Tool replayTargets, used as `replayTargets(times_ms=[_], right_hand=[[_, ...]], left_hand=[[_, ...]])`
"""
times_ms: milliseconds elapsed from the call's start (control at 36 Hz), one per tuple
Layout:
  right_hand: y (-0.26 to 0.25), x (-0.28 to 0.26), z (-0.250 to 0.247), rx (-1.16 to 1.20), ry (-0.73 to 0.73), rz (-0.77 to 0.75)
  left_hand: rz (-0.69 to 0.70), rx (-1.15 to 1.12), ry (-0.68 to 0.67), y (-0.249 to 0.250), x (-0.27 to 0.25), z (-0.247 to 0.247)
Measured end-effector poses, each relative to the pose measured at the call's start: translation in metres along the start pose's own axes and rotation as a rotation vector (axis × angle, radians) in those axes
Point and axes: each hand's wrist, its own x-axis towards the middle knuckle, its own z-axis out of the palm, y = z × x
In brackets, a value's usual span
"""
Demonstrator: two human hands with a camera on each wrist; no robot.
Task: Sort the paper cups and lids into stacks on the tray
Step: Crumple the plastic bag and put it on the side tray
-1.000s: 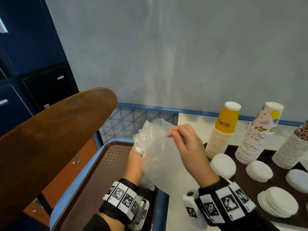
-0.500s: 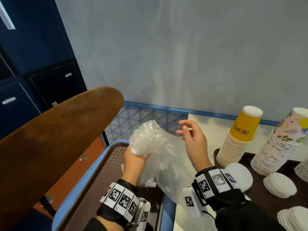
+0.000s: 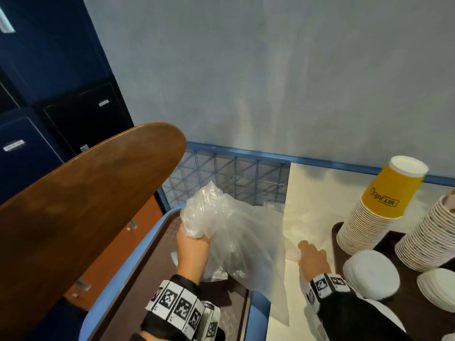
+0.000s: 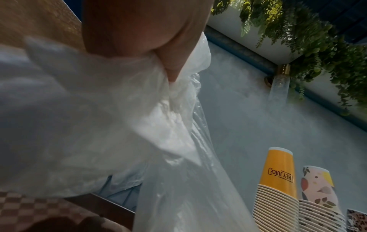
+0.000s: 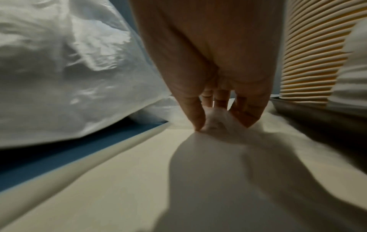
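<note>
On the dark brown tray [image 3: 338, 228] at the right of the cream bench [image 3: 312, 193], the sorting looks nearly finished, to judge by what lies there. A tall nested stack of yellow paper cups [image 3: 376, 210] stands upside down at the tray's near corner, a floral-print cup stack [image 3: 428, 237] stands just beside it, and the left wrist view shows the edge of a leopard-print stack [image 4: 356, 219] beyond that. Flat white lids [image 3: 369, 274] lie in low piles in front of the cups.

What seems left is clearing the wrapping. The left hand [image 3: 190, 249] grips a bunched clear plastic bag [image 3: 231, 235], held up over a second, blue-rimmed tray [image 3: 138, 257]. The right hand [image 3: 312, 257] is down at the bench between the two trays, its fingertips [image 5: 198, 120] pinching a small crumpled bit of whitish film [image 5: 216, 120]; I cannot tell whether that is part of the same bag or a separate scrap.

The only readable writing is "HEY JUICE" in a dark outlined box on the top yellow cup, upside down because the cup is inverted. Small labels on the dark cabinet doors [image 3: 49, 134] at the left are too small to read.
</note>
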Motion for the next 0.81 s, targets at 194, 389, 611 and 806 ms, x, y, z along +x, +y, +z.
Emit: replayTargets(times_ms=[194, 389, 611, 806], right_hand=[[0.013, 0.003, -0.020, 0.199, -0.017, 0.086], [0.013, -0.004, -0.068, 0.544, 0.310, 0.153], [0.001, -0.012, -0.116, 1.016, 0.709, 0.007], [-0.035, -0.059, -0.155, 1.142, 0.784, -0.372]], left_hand=[[-0.052, -0.062, 0.041, -0.003, -0.002, 0.012], [-0.051, -0.069, 0.096, -0.015, -0.010, 0.021], [-0.117, -0.192, 0.064, -0.001, -0.021, 0.022], [-0.036, -0.109, 0.059, 0.005, -0.023, 0.005]])
